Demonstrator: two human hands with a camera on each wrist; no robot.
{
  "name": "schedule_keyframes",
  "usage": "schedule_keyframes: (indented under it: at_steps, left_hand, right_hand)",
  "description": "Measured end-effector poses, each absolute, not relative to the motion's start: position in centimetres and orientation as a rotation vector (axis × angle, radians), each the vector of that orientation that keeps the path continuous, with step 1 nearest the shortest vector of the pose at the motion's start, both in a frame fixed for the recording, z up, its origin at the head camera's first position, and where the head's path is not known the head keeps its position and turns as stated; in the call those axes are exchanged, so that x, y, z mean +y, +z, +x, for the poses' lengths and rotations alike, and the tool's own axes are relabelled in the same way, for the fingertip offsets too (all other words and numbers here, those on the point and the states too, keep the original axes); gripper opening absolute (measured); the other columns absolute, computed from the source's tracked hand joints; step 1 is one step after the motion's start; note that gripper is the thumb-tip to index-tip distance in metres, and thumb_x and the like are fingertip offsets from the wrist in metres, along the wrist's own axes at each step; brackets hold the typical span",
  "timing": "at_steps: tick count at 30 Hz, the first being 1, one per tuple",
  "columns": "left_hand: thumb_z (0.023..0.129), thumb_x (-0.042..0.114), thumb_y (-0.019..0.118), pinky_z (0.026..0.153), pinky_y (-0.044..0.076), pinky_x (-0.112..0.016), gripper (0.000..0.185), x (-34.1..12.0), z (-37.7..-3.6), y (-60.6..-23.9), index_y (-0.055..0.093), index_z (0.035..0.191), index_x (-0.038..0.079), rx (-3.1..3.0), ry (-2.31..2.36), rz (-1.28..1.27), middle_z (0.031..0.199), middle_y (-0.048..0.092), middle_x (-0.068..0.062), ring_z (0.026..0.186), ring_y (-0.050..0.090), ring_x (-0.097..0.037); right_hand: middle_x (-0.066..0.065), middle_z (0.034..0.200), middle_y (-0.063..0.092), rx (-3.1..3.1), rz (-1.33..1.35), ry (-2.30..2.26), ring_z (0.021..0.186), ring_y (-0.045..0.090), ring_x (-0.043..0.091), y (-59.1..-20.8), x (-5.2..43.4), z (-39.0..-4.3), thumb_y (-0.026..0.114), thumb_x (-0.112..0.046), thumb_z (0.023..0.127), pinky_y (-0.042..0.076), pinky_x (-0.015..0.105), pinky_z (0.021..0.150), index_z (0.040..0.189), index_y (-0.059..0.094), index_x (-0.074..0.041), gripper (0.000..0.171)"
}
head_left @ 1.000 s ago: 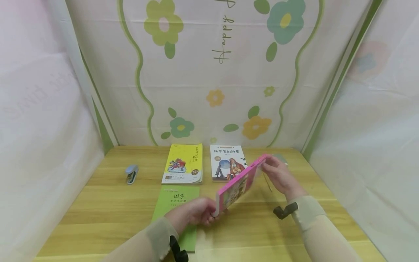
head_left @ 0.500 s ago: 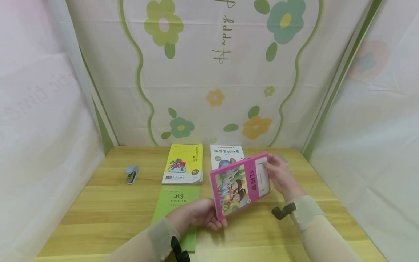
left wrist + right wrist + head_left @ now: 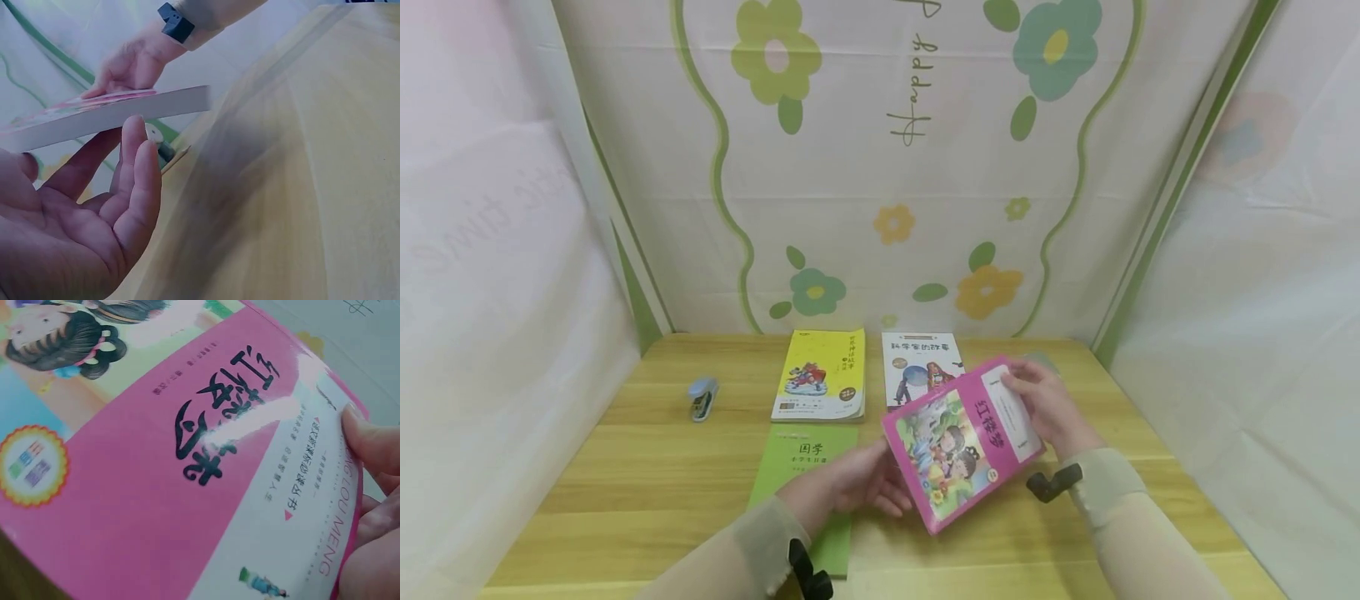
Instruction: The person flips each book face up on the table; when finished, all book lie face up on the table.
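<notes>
1. My right hand (image 3: 1048, 408) pinches the pink book (image 3: 962, 442) at its far edge, cover up, tilted above the worktop (image 3: 625, 492), lower centre of frame.
2. My left hand (image 3: 857, 487) lies released, fingers straight under its near edge.
3. I judge the book not yet set down.

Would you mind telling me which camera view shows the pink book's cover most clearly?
The right wrist view: the pink book fills it, title legible. The head view shows the whole book but small. The left wrist view shows only its page edge.
</notes>
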State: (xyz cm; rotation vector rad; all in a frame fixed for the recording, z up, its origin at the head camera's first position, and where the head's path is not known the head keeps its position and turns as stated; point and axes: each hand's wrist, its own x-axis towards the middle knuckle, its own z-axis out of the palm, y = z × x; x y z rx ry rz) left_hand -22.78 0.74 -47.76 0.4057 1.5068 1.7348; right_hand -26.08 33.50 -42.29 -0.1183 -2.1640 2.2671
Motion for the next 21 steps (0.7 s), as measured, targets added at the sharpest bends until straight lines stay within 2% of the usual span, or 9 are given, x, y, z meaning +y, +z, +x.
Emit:
schedule_keyframes:
  at_steps: [3, 7, 10, 14, 18, 21]
  left_hand:
    - [0.091, 0.078, 0.025, 0.066, 0.06, -0.037, 0.089, 0.6, -23.0, -47.3, 0.053, 0.135, 0.006, 1.497, 1.752, 0.387, 0.102, 0.065, -0.027, 0.076, 0.068, -0.029]
    - [0.089, 0.08, 0.023, 0.07, 0.06, -0.042, 0.094, 0.3, -23.3, -46.8, 0.061, 0.123, 0.001, 1.515, 1.753, 0.378, 0.102, 0.067, -0.027, 0.08, 0.069, -0.034]
    - [0.094, 0.073, 0.028, 0.067, 0.061, -0.041, 0.084, 0.2, -23.4, -46.6, 0.065, 0.116, 0.0, 1.596, 1.739, 0.392, 0.098, 0.068, -0.025, 0.078, 0.07, -0.033]
    - [0.098, 0.062, 0.038, 0.059, 0.06, -0.034, 0.068, 0.4, -23.5, -46.6, 0.069, 0.108, 0.002, 1.717, 1.69, 0.448, 0.091, 0.071, -0.021, 0.07, 0.069, -0.026]
    - [0.097, 0.055, 0.051, 0.057, 0.059, -0.031, 0.054, 0.7, -23.5, -46.4, 0.071, 0.102, 0.004, 1.772, 1.609, 0.533, 0.087, 0.072, -0.017, 0.066, 0.069, -0.025]
    - [0.095, 0.042, 0.063, 0.058, 0.06, -0.033, 0.038, 0.8, -23.4, -46.2, 0.071, 0.102, 0.006, 1.78, 1.56, 0.576, 0.086, 0.073, -0.016, 0.067, 0.071, -0.027]
  right_hand:
    - [0.007, 0.118, 0.059, -2.265, -0.156, 2.218, 0.094, 0.064, 0.021, -42.4, 33.7, -26.0, 0.068, -0.019, 0.093, 0.056, 0.034, 0.081, 0.129, 0.058, -0.011, 0.038]
    - [0.011, 0.117, 0.061, -2.341, -0.174, 2.192, 0.093, 0.065, 0.024, -42.5, 33.8, -26.1, 0.071, -0.021, 0.091, 0.057, 0.036, 0.081, 0.135, 0.054, -0.007, 0.048]
    - [0.012, 0.114, 0.063, -2.374, -0.178, 2.197, 0.092, 0.066, 0.025, -42.5, 33.9, -26.1, 0.07, -0.02, 0.092, 0.057, 0.037, 0.08, 0.136, 0.053, -0.006, 0.05]
    - [0.014, 0.111, 0.065, -2.422, -0.188, 2.195, 0.09, 0.067, 0.027, -42.4, 33.7, -26.2, 0.069, -0.02, 0.093, 0.058, 0.039, 0.078, 0.137, 0.052, -0.006, 0.049]
    - [0.016, 0.108, 0.066, -2.446, -0.199, 2.193, 0.085, 0.068, 0.028, -42.3, 33.2, -26.2, 0.071, -0.019, 0.091, 0.059, 0.041, 0.075, 0.132, 0.056, -0.005, 0.045]
    - [0.017, 0.106, 0.067, -2.468, -0.197, 2.181, 0.082, 0.068, 0.029, -42.2, 32.8, -26.3, 0.072, -0.018, 0.09, 0.059, 0.041, 0.072, 0.129, 0.058, -0.005, 0.043]
